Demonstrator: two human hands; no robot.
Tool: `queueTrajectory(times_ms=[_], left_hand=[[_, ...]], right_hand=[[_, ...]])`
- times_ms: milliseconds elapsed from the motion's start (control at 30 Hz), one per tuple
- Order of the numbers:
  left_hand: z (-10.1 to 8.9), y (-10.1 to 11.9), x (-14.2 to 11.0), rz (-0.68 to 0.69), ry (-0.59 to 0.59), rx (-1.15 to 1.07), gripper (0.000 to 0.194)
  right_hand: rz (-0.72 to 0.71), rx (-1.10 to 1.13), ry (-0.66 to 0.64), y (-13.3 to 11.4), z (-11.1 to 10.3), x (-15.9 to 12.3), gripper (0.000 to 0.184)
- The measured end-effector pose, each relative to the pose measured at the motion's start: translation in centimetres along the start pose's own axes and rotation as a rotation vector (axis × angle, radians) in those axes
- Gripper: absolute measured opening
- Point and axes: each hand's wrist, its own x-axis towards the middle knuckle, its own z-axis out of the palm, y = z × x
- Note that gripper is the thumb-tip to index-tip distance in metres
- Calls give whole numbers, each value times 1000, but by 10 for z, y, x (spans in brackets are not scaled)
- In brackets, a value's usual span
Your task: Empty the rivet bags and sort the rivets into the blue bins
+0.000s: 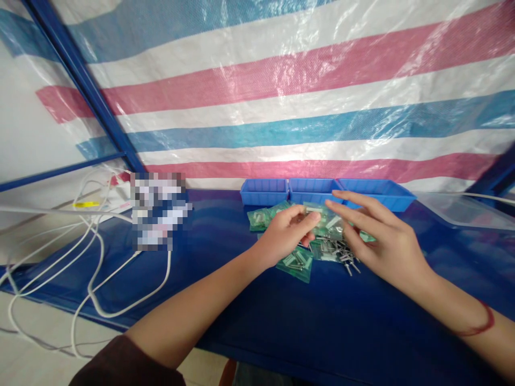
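we saw the left hand (287,235) reaching over the dark blue table top (249,300), its fingers curled and its thumb and forefinger pinched on the edge of a small green-tinted clear plastic packet (319,221) holding pale metal parts; the right hand (376,236) lay just beside it, fingers stretched out flat and spread, resting on or just above the same heap; whether it had hold of anything we could not tell; a thin red string bracelet (480,321) circled the right wrist; the packet belonged to a loose pile of similar green packets (298,261) lying towards the far edge of the table, roughly at its middle, some under the hands and one nearer us below the left hand; a small scatter of loose silvery metal pins (348,261) lay touching the pile on its near side, between the two hands; behind the pile, along the far edge, stood three shallow blue plastic trays (263,192) in a row, side by side and touching; to the left, a blurred stack of something (159,212) sat on the table near its far left corner; white cables (94,252) looped over the left edge and hung down from it; a clear plastic sheet (466,212) lay at the far right corner; behind the table hung a striped woven tarpaulin in pink, white and blue (281,80), framed by dark blue metal bars (86,80).
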Motion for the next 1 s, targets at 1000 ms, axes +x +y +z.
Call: queueTrajectory(times_ms=[1000], left_hand=[[-134, 12, 99, 34, 761, 770, 25]], right_hand=[[336, 193, -78, 23, 0, 5, 32]])
